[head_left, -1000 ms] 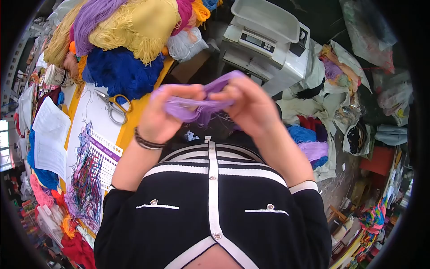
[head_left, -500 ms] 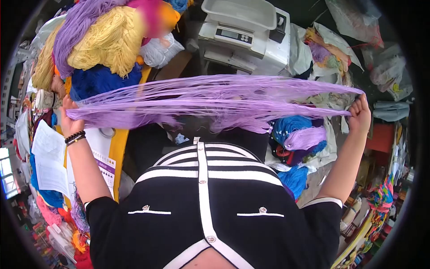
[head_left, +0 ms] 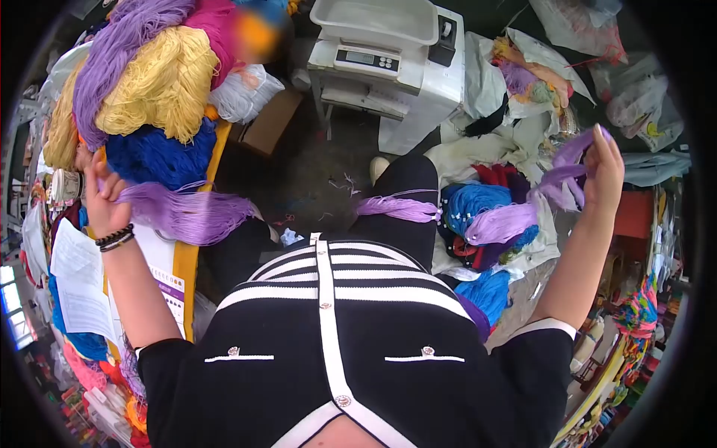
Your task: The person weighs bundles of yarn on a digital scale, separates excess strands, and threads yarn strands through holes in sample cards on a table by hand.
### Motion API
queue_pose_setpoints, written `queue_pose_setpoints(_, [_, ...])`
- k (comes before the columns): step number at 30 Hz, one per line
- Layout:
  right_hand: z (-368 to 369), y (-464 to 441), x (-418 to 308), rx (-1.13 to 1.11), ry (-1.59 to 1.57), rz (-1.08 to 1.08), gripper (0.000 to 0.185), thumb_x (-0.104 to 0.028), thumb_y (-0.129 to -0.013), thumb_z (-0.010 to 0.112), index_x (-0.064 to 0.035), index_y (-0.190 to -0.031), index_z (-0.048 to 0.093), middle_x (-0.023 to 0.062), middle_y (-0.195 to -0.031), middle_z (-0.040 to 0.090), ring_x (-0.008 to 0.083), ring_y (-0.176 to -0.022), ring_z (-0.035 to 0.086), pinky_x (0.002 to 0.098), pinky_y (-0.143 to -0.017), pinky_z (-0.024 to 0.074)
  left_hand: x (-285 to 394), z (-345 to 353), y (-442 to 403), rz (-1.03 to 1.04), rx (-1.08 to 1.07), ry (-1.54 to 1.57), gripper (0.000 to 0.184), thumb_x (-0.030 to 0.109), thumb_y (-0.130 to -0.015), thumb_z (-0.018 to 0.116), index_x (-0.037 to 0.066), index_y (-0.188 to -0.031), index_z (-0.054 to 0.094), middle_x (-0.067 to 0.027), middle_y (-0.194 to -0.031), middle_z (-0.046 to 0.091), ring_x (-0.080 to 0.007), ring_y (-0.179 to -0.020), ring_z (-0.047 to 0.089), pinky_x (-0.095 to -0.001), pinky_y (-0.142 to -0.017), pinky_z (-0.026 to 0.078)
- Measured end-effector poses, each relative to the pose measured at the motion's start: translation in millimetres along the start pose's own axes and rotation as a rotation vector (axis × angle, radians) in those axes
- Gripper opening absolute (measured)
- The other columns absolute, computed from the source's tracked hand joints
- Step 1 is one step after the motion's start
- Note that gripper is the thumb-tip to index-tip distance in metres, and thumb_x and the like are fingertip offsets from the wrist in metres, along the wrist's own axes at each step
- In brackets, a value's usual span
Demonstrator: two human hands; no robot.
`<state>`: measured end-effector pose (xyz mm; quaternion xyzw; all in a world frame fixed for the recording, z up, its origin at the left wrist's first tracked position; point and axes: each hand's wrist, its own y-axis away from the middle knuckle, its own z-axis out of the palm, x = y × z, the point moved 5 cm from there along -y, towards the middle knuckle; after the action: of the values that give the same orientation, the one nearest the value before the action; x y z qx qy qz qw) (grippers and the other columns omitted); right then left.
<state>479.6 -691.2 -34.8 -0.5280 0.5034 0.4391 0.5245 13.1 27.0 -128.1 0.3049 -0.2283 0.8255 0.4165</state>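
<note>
My right hand [head_left: 603, 170] is raised at the right, fingers closed around a gathered lilac yarn skein [head_left: 569, 168] that hangs in loops beside the palm. On the left, my left hand [head_left: 107, 194] is held up with fingers loosely bent and apart, and I see nothing held in it. Next to its fingertips, a lilac yarn bundle [head_left: 190, 213] lies over the yellow table edge. Another lilac skein [head_left: 396, 208], tied at one end, rests across my leg. Beyond it, a light purple skein [head_left: 502, 224] lies on blue yarn [head_left: 478, 201].
A white scale [head_left: 370, 56] stands on a machine ahead. Yellow yarn [head_left: 160, 82] and dark blue yarn [head_left: 164, 153] are piled at the upper left. Printed sheets [head_left: 81, 280] lie at the left. A cardboard box [head_left: 267, 123] sits beside the table, and plastic bags [head_left: 635, 104] are at the right.
The lilac yarn stretched between both hands has left my left hand and is now bunched in my right. Both hands have risen slightly; the view has shifted a little.
</note>
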Motion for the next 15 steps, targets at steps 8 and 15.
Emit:
queue_pose_setpoints(8, [97.8,-47.2,-158.8,-0.455,-0.271,-0.317,0.022,-0.020,-0.097,0.053,-0.0002,-0.098,0.063,-0.0031,-0.067,0.047,0.0093,-0.063,0.041,0.0224,-0.060,0.0320,-160.1,195.0,20.0,-0.279,0.045,-0.051,0.036,0.032,-0.102,0.040,0.001,-0.111,0.056,0.0061,-0.062,0.035,-0.0023,-0.047,0.027,-0.0185,-0.042,0.023])
queue_pose_setpoints(15, [230.9,-101.6,-226.3,-0.483,-0.225,-0.330,0.038,-0.034,-0.100,0.036,-0.0106,-0.074,0.052,-0.0021,-0.060,0.044,0.0115,-0.049,0.039,0.0243,-0.046,0.0342,-242.1,168.8,55.0,-0.573,0.214,0.010,0.034,0.033,-0.102,0.040,0.005,-0.092,0.057,0.0066,-0.057,0.031,-0.0041,-0.046,0.026,-0.0200,-0.043,0.023])
